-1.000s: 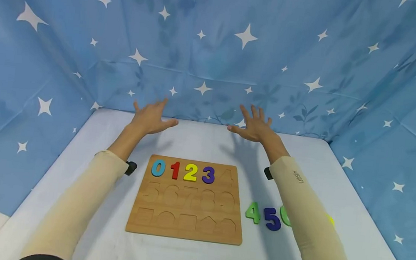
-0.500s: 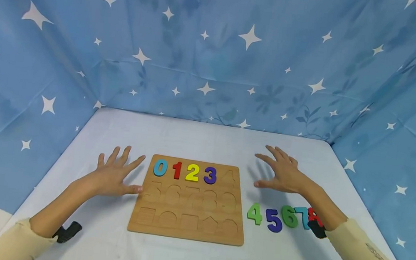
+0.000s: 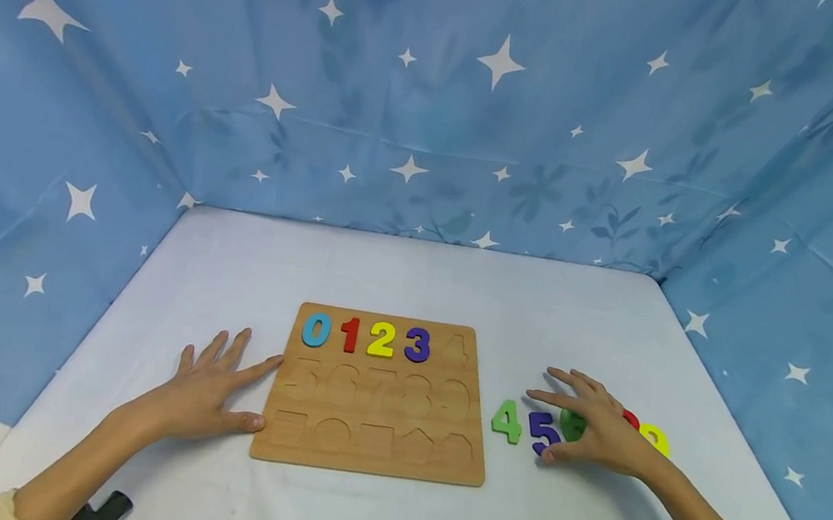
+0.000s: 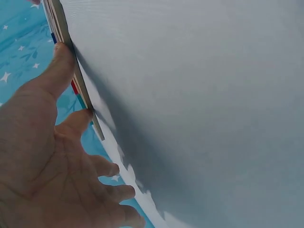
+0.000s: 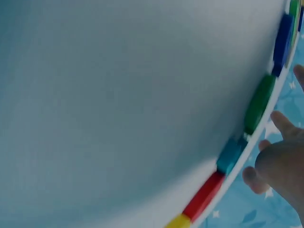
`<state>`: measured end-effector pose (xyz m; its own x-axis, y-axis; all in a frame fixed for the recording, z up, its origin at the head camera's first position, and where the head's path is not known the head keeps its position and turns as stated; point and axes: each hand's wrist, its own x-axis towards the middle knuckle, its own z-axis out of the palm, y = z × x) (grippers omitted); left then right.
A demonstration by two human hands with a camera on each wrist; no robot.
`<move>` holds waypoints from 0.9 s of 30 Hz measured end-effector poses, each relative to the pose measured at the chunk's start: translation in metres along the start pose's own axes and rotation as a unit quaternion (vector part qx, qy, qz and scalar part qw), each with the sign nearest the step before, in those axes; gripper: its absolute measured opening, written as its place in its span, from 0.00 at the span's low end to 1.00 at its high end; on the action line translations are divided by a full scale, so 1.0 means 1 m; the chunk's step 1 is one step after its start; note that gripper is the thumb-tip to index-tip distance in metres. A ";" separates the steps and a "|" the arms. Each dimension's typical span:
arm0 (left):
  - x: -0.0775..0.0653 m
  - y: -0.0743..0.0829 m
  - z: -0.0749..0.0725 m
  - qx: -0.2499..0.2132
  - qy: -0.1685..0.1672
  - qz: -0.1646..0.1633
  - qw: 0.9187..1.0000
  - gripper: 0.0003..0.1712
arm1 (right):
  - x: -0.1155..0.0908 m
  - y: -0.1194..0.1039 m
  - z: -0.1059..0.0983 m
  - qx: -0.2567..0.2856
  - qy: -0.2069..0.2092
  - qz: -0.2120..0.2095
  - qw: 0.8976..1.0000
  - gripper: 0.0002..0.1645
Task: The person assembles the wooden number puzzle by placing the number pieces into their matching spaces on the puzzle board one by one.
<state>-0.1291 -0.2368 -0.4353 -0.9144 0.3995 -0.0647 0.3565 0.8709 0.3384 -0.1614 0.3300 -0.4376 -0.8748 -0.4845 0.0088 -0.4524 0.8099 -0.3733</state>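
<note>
A wooden number board lies on the table, a blue 0, red 1, yellow 2 and purple 3 in its top row. My left hand has its fingers spread, thumb and index fingertips at the board's left edge. Right of the board is a row of loose numbers: green 4, purple 5, green 6, blue 7, red 8 and yellow 9. Over the 5 and 6 hovers my right hand, fingers loosely apart, hiding the 7.
A white cloth covers the table. Blue curtains with white stars stand behind it and at both sides. Each wrist carries a black camera mount. Unfilled recesses show in the board's lower rows.
Both hands have come back from the far end of the table. My left hand has come to the board's left edge, and my right hand has moved right and down over the loose numbers.
</note>
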 end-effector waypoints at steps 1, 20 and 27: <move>0.000 -0.001 0.000 -0.001 -0.001 -0.001 1.000 0.52 | 0.002 -0.001 0.003 0.005 0.005 0.001 1.000 0.50; 0.000 0.001 0.003 0.002 0.000 -0.002 1.000 0.52 | 0.017 -0.017 0.019 -0.009 0.023 0.015 1.000 0.43; -0.001 0.001 0.004 0.006 -0.002 -0.002 1.000 0.53 | 0.018 -0.017 0.024 -0.002 0.032 0.000 0.999 0.40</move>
<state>-0.1275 -0.2355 -0.4384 -0.9151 0.3972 -0.0693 0.3554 0.8759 0.3262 -0.1651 0.2999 -0.4536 -0.8841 -0.4622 0.0686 -0.4529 0.8114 -0.3694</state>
